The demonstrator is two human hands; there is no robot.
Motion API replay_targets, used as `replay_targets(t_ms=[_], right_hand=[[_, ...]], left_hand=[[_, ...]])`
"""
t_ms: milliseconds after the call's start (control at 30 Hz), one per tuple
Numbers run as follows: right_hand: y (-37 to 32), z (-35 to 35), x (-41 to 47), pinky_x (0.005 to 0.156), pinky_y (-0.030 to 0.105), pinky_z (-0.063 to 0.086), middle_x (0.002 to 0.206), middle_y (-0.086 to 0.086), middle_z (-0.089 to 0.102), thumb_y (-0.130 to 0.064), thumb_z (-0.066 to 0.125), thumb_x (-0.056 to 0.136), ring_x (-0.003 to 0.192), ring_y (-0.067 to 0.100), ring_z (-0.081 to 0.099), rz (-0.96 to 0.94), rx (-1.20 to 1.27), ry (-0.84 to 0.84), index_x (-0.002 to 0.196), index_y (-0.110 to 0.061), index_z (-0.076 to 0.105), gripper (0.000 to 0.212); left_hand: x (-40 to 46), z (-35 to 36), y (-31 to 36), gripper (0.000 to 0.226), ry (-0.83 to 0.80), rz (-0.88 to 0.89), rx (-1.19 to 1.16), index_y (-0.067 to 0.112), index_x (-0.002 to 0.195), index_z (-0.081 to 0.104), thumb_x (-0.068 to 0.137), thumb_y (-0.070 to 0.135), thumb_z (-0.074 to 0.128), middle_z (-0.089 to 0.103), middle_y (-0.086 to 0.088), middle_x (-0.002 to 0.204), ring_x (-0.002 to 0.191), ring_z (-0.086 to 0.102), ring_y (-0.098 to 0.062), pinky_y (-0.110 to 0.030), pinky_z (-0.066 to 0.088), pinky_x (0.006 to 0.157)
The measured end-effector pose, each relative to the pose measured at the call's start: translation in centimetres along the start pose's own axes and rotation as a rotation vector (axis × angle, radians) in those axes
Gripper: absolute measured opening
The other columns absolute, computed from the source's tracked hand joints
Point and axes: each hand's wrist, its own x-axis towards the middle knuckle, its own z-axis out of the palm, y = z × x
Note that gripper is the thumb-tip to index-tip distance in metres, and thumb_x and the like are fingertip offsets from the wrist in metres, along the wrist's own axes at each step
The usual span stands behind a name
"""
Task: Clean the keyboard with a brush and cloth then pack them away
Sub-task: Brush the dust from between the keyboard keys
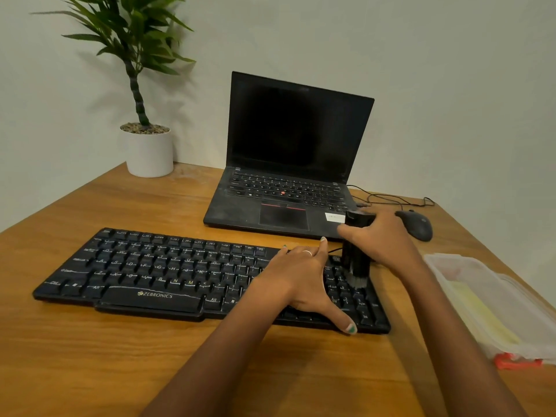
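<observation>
A black Zebronics keyboard (156,275) lies across the wooden desk in front of me. My left hand (304,276) rests flat on its right half, fingers straight and thumb stretched toward the near edge. My right hand (383,240) grips a black cylindrical brush (356,260) upright, its pale bristles touching the number pad at the keyboard's right end. A yellow cloth (481,314) lies inside a clear plastic pouch at the right.
An open black laptop (288,164) stands behind the keyboard, a wired mouse (418,225) to its right. A potted plant (149,149) occupies the back left corner. The clear pouch (517,299) with an orange clip (516,362) sits near the desk's right edge.
</observation>
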Motion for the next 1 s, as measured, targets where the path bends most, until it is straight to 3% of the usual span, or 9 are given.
replay_targets(t_ms=[133,267,400,500,600,733,867,1000], right_hand=[[0.1,2.0,-0.2,0.056,0.028,0.049,0.064,-0.010,0.058,-0.038,0.064,0.081,0.064,0.013,0.058,-0.098,0.119,0.282,0.078,-0.018,0.061,0.021],[0.7,2.4,-0.2,0.058,0.029,0.047,0.068,-0.004,0.062,-0.037,0.065,0.080,0.067,0.015,0.060,-0.109,0.198,0.245,0.078,-0.016,0.061,0.021],[0.5,1.2,0.2,0.064,0.035,0.051,0.074,0.002,0.064,-0.031,0.066,0.075,0.073,0.020,0.060,0.003,0.074,0.047,0.081,-0.013,0.062,0.019],[0.5,2.0,0.1,0.054,0.027,0.043,0.077,-0.002,0.064,-0.037,0.064,0.080,0.073,0.017,0.059,-0.060,0.054,0.203,0.089,-0.016,0.063,0.023],[0.8,3.0,-0.1,0.060,0.031,0.049,0.080,-0.005,0.064,-0.040,0.065,0.082,0.073,0.014,0.059,-0.181,0.128,0.288,0.094,-0.017,0.061,0.026],[0.6,2.0,0.2,0.063,0.028,0.047,0.079,-0.006,0.062,-0.035,0.068,0.080,0.078,0.015,0.060,-0.081,0.143,0.114,0.090,-0.018,0.061,0.020],[-0.3,0.3,-0.6,0.071,0.035,0.051,0.079,0.002,0.063,-0.027,0.070,0.079,0.078,0.019,0.059,-0.025,0.149,-0.045,0.077,-0.019,0.055,0.016],[-0.2,1.2,-0.8,0.062,0.025,0.046,0.074,-0.008,0.059,-0.030,0.067,0.081,0.073,0.013,0.058,-0.055,0.152,0.147,0.081,-0.020,0.058,0.014]], left_hand=[[-0.3,-0.4,-0.3,0.138,-0.051,-0.036,0.034,0.017,0.152,-0.019,0.063,0.078,0.067,-0.003,-0.002,0.163,0.149,-0.007,-0.020,-0.054,-0.022,0.112],[-0.5,-0.8,-0.8,0.138,-0.079,-0.081,0.048,0.018,0.150,-0.022,0.063,0.078,0.066,-0.003,-0.002,0.163,0.149,-0.010,-0.019,-0.054,-0.032,0.103],[-0.5,-0.9,-0.8,0.138,-0.085,-0.081,0.035,0.018,0.150,-0.022,0.063,0.079,0.066,0.004,-0.003,0.163,0.149,-0.007,-0.019,-0.053,-0.031,0.103],[-0.4,-0.8,-0.8,0.139,-0.089,-0.084,0.028,0.018,0.150,-0.022,0.062,0.078,0.067,0.004,-0.003,0.163,0.149,-0.005,-0.020,-0.054,-0.026,0.107],[-0.5,-0.8,-0.8,0.141,-0.095,-0.087,0.024,0.017,0.150,-0.023,0.061,0.079,0.067,0.007,-0.005,0.163,0.149,-0.002,-0.022,-0.053,-0.019,0.113],[-0.6,-0.9,-0.8,0.140,-0.102,-0.074,0.008,0.017,0.151,-0.021,0.061,0.077,0.069,0.005,-0.006,0.163,0.149,-0.002,-0.023,-0.053,-0.014,0.116],[-0.7,-0.9,-0.6,0.139,-0.104,-0.065,0.010,0.017,0.151,-0.020,0.063,0.075,0.070,0.004,-0.005,0.163,0.149,-0.003,-0.024,-0.053,-0.014,0.116],[-0.7,-1.0,-0.6,0.139,-0.105,-0.068,0.005,0.017,0.151,-0.020,0.063,0.074,0.070,0.005,-0.006,0.163,0.149,-0.003,-0.024,-0.052,-0.013,0.117]])
